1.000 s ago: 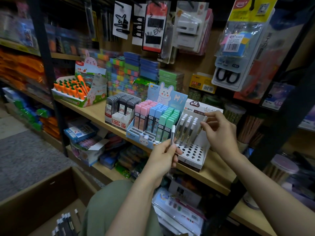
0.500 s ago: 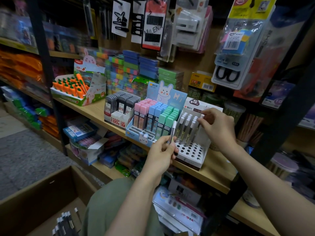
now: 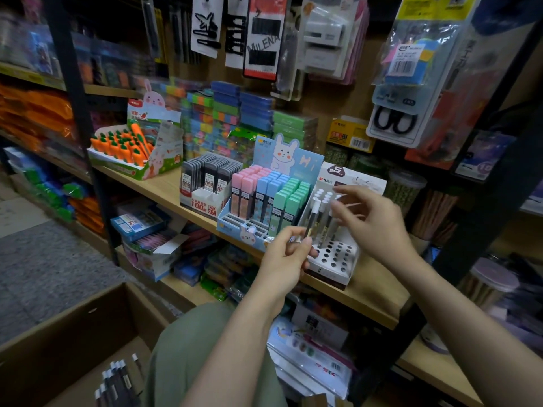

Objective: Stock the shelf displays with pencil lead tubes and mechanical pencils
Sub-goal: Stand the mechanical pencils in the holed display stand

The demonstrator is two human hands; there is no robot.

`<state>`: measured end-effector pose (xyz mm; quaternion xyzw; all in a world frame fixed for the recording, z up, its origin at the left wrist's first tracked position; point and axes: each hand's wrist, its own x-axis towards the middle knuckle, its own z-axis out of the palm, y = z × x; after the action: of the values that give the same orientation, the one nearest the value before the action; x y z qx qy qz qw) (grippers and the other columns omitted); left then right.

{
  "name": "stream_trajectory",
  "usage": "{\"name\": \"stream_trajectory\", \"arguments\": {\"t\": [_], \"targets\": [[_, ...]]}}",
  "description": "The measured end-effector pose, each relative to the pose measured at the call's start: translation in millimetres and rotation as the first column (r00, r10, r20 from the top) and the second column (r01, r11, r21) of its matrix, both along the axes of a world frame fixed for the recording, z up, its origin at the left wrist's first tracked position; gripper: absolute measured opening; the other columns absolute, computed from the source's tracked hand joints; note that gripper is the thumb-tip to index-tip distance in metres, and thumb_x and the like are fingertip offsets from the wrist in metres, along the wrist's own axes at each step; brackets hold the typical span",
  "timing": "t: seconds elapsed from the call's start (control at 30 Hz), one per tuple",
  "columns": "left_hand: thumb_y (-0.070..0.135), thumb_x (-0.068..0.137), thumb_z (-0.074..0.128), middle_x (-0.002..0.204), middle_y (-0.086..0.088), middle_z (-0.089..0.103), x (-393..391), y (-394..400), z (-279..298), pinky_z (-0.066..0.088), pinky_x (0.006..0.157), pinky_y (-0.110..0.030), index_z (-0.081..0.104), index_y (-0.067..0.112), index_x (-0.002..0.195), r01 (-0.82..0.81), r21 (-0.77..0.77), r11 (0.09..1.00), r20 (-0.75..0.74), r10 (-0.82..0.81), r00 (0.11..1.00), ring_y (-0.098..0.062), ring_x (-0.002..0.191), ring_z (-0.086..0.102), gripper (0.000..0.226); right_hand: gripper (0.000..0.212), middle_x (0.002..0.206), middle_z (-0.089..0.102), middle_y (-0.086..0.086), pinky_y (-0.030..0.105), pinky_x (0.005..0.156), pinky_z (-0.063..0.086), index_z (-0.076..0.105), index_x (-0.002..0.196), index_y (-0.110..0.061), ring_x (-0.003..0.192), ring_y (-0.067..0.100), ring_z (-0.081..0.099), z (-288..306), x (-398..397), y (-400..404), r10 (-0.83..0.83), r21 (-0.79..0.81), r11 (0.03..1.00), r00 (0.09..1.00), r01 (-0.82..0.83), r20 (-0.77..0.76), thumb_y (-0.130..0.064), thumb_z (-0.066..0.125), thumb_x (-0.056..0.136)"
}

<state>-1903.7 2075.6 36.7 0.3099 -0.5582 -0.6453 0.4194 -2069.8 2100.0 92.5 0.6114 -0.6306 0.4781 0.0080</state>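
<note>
My left hand [image 3: 286, 255] pinches a black mechanical pencil [image 3: 311, 220] with a white cap, held upright at the front left corner of the white pencil stand [image 3: 338, 261]. The stand's front rows show open holes, and several white-capped pencils [image 3: 323, 199] stand in its back rows. My right hand [image 3: 374, 223] hovers over the stand with fingers spread, holding nothing. Left of the stand sits a blue bunny display [image 3: 235, 223] of pink, blue and green lead tubes [image 3: 266, 195], then a box of black lead tubes [image 3: 210, 176].
A cardboard box [image 3: 73, 324] on the floor at lower left holds more mechanical pencils [image 3: 116, 380]. A carrot-eraser display [image 3: 129, 148] stands further left on the wooden shelf [image 3: 373, 292]. Packaged goods hang above, and jars stand to the right.
My left hand has carried the pencil up and to the right, close to the stand. My right hand has let go of the standing pencils and pulled back with fingers spread.
</note>
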Motion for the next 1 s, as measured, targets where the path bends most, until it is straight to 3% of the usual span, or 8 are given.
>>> {"name": "stream_trajectory", "arguments": {"t": [0.17, 0.3, 0.4, 0.5, 0.63, 0.73, 1.0], "targets": [[0.022, 0.103, 0.044, 0.073, 0.01, 0.065, -3.7, 5.2, 3.9, 0.044, 0.061, -0.021, 0.058, 0.026, 0.111, 0.075, -0.03, 0.997, 0.0, -0.075, 0.997, -0.006, 0.062, 0.052, 0.017, 0.024, 0.087, 0.074, -0.002, 0.037, 0.077, 0.061, 0.072, 0.105, -0.024, 0.082, 0.012, 0.073, -3.4, 17.8, 3.3, 0.121, 0.013, 0.992, 0.961, -0.129, 0.248, -0.014, 0.076, 0.083], [0.023, 0.104, 0.042, 0.078, 0.007, 0.065, -5.6, 6.9, 3.7, 0.046, 0.067, -0.026, 0.057, 0.029, 0.112, 0.083, -0.044, 0.996, 0.024, -0.082, 0.996, -0.009, 0.067, 0.053, 0.018, 0.023, 0.085, 0.073, 0.006, 0.033, 0.075, 0.061, 0.07, 0.099, -0.021, 0.078, 0.019, 0.074, -3.1, 19.4, 10.2, 0.175, 0.022, 0.98, 0.917, -0.196, 0.359, -0.009, 0.077, 0.081], [0.028, 0.101, 0.048, 0.098, 0.006, 0.068, -5.9, 4.3, -1.5, 0.05, 0.082, -0.028, 0.064, 0.026, 0.111, 0.031, -0.183, 0.983, 0.167, 0.0, 0.986, -0.011, 0.089, 0.062, 0.019, 0.025, 0.084, 0.073, 0.008, 0.026, 0.069, 0.06, 0.068, 0.096, -0.018, 0.077, 0.014, 0.073, 7.0, 12.8, 15.6, 0.151, -0.005, 0.988, 0.942, -0.157, 0.301, -0.004, 0.078, 0.078], [0.038, 0.091, 0.063, 0.117, 0.005, 0.055, -5.9, -3.9, -10.5, 0.045, 0.097, -0.03, 0.061, 0.025, 0.116, -0.152, -0.393, 0.907, 0.373, 0.309, 0.875, -0.01, 0.111, 0.051, 0.028, 0.024, 0.086, 0.073, 0.003, 0.023, 0.068, 0.059, 0.066, 0.098, -0.019, 0.078, 0.011, 0.073, 22.1, -4.0, 20.0, 0.093, -0.084, 0.994, 0.967, -0.075, 0.238, -0.006, 0.077, 0.08], [0.05, 0.081, 0.07, 0.131, 0.001, 0.043, -8.2, -10.3, -17.1, 0.037, 0.102, -0.032, 0.047, 0.022, 0.129, -0.264, -0.411, 0.873, 0.451, 0.446, 0.773, -0.018, 0.127, 0.037, 0.06, 0.024, 0.086, 0.069, -0.01, 0.011, 0.071, 0.054, 0.064, 0.1, -0.021, 0.08, 0.001, 0.068, 19.9, -13.9, 20.0, -0.032, -0.13, 0.991, 0.999, 0.032, 0.005, -0.011, 0.076, 0.083], [0.054, 0.079, 0.071, 0.136, -0.001, 0.038, -14.0, -12.8, -21.7, 0.037, 0.104, -0.034, 0.042, 0.021, 0.132, -0.263, -0.387, 0.884, 0.508, 0.442, 0.74, -0.022, 0.132, 0.031, 0.069, 0.024, 0.088, 0.066, -0.016, 0.004, 0.071, 0.048, 0.062, 0.101, -0.023, 0.084, -0.005, 0.065, 6.9, -13.4, 13.8, -0.03, -0.155, 0.988, 0.999, 0.025, -0.034, -0.011, 0.075, 0.084], [0.062, 0.076, 0.068, 0.13, 0.0, 0.035, -29.3, -14.9, -31.3, 0.038, 0.1, -0.034, 0.045, 0.018, 0.129, -0.262, -0.475, 0.84, 0.583, 0.523, 0.622, -0.023, 0.125, 0.03, 0.073, 0.024, 0.089, 0.064, -0.022, 0.005, 0.071, 0.048, 0.06, 0.099, -0.027, 0.084, -0.006, 0.065, -9.0, -16.5, 4.0, -0.015, -0.207, 0.978, 0.999, 0.008, -0.034, -0.012, 0.073, 0.086]]}}
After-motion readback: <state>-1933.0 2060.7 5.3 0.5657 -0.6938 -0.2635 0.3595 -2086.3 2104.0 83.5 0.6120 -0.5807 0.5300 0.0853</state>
